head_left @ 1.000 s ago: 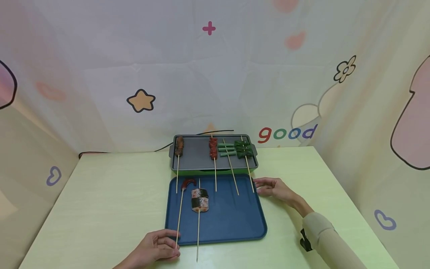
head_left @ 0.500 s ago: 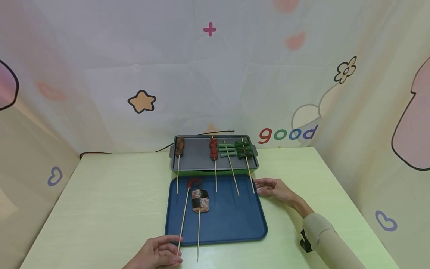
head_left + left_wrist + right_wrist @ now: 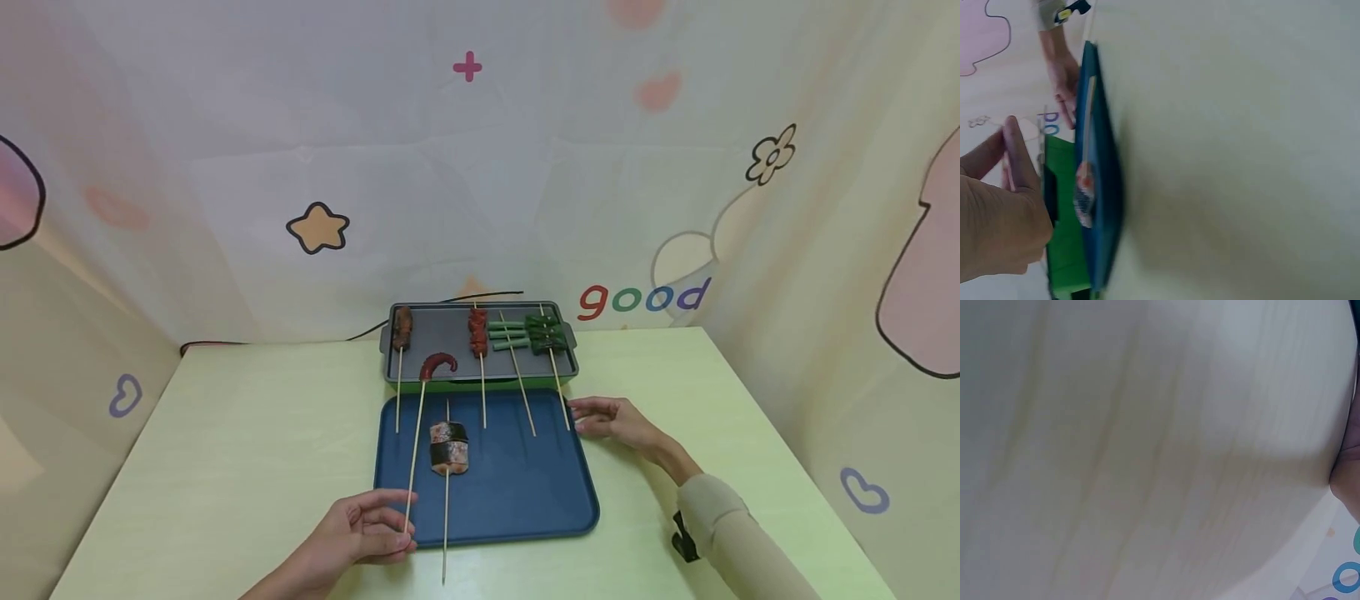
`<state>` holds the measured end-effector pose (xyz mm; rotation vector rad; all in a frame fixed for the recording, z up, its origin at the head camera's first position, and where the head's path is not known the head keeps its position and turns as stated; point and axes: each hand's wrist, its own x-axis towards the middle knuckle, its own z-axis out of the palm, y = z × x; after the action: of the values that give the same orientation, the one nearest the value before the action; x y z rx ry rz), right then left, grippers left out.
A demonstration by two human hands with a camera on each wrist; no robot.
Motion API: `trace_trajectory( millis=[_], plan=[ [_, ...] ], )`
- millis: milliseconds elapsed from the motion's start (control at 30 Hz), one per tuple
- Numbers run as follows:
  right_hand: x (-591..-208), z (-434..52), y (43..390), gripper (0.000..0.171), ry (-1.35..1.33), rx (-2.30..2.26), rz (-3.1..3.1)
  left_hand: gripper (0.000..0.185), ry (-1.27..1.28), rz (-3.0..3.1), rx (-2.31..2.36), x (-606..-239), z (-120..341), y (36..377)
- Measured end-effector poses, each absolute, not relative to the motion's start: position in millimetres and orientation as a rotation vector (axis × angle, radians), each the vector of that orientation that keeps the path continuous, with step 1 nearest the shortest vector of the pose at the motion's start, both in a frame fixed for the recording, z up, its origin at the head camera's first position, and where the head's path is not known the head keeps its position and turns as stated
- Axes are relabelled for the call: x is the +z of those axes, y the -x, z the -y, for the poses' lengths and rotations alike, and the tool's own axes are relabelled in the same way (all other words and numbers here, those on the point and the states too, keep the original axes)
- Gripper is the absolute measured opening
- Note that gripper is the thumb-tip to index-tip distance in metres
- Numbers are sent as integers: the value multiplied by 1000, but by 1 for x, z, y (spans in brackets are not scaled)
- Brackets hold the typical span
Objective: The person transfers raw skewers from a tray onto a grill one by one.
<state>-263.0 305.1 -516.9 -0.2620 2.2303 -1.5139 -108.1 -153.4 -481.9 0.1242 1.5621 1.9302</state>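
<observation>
Low at the front, my left hand (image 3: pixel 367 531) pinches the lower end of a skewer (image 3: pixel 415 450) between thumb and fingers. Its top carries a curled dark red tentacle (image 3: pixel 437 364), which overlaps the front edge of the grey grill plate (image 3: pixel 441 333) in the head view. Over on the right, my right hand (image 3: pixel 611 421) touches the blue tray (image 3: pixel 525 500) near its far right corner, fingers fairly straight. On that tray lies a skewer of thick pale pieces with black bands (image 3: pixel 448 454), its stick jutting past the front rim. Only part of the right hand (image 3: pixel 1349 469) shows in the right wrist view.
Across the grill lie a brown meat skewer (image 3: pixel 402 327), a red meat skewer (image 3: pixel 477 333), a green stalk skewer (image 3: pixel 507 331) and a leafy green skewer (image 3: pixel 545 335), sticks overhanging the tray. A black cable (image 3: pixel 213 342) runs behind on the light table (image 3: pixel 247 442).
My left hand has carried the tentacle skewer forward and slightly right, from over the tray to the grill's front edge. The right hand stays at the tray's edge.
</observation>
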Motion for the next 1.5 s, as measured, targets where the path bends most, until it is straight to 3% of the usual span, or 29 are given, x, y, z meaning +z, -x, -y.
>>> trace_trajectory(
  millis=[467, 733, 1500],
  plan=[
    [-517, -307, 260, 50, 280, -1559, -2211, 60, -54, -1606, 1983, -439, 140, 171],
    [-516, -309, 260, 52, 298, -1554, -2202, 52, -17, -1631, 2019, -431, 132, 203],
    [-518, -308, 262, 51, 304, -1540, -2204, 59, 21, -1940, 1962, -438, 127, 220]
  ],
)
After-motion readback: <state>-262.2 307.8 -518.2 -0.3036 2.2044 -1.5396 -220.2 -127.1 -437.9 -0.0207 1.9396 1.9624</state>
